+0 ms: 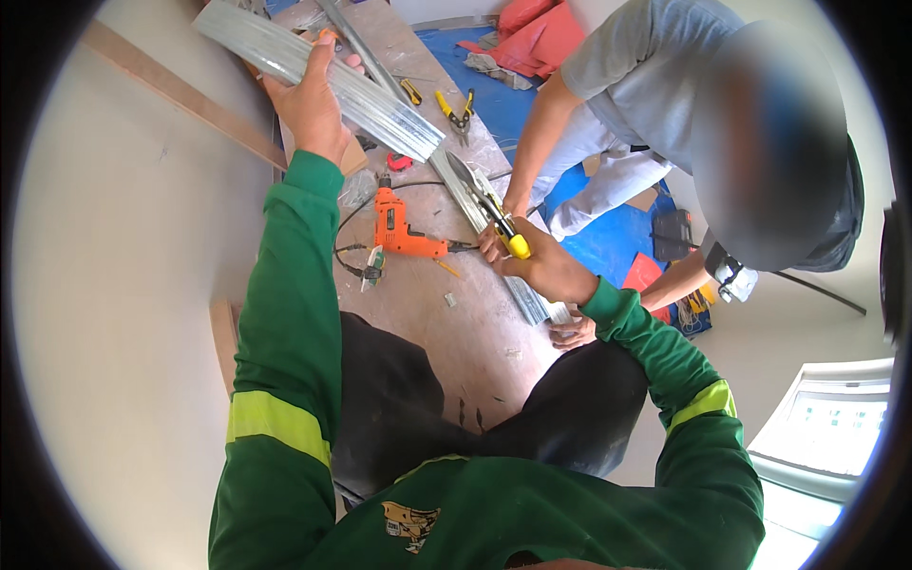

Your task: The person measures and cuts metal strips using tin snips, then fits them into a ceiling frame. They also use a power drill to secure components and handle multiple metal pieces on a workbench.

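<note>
My left hand [312, 112] is closed round a ribbed, shiny metal channel [380, 112], raised above the work board at a slant. In my right hand [559, 270] is a pair of tin snips [490, 205] with black and yellow handles. Its blades point up and left, towards the lower end of the raised channel, over a second metal channel [523, 296] lying aslant. A co-worker's hand [494, 237] is close beside the snips, and the co-worker's other hand [574, 330] rests at the near end of the second channel.
An orange corded drill [401, 228] lies on the dusty board [408, 309]. Beyond it are a red tape measure [399, 161], yellow-handled cutters [459, 118] and a utility knife [410, 92]. The co-worker [655, 85] bends in from the right, over blue floor sheeting [589, 237].
</note>
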### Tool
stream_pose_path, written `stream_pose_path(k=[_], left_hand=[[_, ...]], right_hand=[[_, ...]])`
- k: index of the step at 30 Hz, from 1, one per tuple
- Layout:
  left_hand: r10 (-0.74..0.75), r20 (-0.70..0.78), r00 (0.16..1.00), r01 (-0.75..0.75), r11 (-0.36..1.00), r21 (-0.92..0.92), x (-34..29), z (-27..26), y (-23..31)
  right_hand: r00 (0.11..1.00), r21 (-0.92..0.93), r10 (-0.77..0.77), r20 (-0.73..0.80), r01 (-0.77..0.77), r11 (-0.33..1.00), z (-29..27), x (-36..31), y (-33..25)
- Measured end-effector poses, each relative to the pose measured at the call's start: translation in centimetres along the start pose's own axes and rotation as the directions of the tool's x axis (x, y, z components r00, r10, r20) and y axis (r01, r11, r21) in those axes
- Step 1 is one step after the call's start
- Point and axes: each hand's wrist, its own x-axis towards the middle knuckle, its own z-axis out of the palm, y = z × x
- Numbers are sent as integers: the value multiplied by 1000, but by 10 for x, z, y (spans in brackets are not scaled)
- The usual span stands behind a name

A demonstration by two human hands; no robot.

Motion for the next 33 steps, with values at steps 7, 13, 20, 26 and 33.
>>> stream_pose_path(k=[7,13,20,26,33], left_hand=[[0,-27,1000,0,1000,5,-11,8,2],[21,-69,997,-19,1000,23,-8,5,9],[20,-10,1000,-20,1000,20,-16,9,2],[59,16,998,-59,998,6,-20,10,-10],[54,11,998,-54,999,3,-17,14,-20]], right_hand=[[999,60,48,-23,-46,997,-5,14,4],[1000,9,13,-5,-13,1000,-3,13,2],[1000,42,-10,-22,11,999,0,15,6],[1000,11,7,-8,-7,1000,0,15,10],[999,4,5,-43,-5,1000,-1,13,-2]])
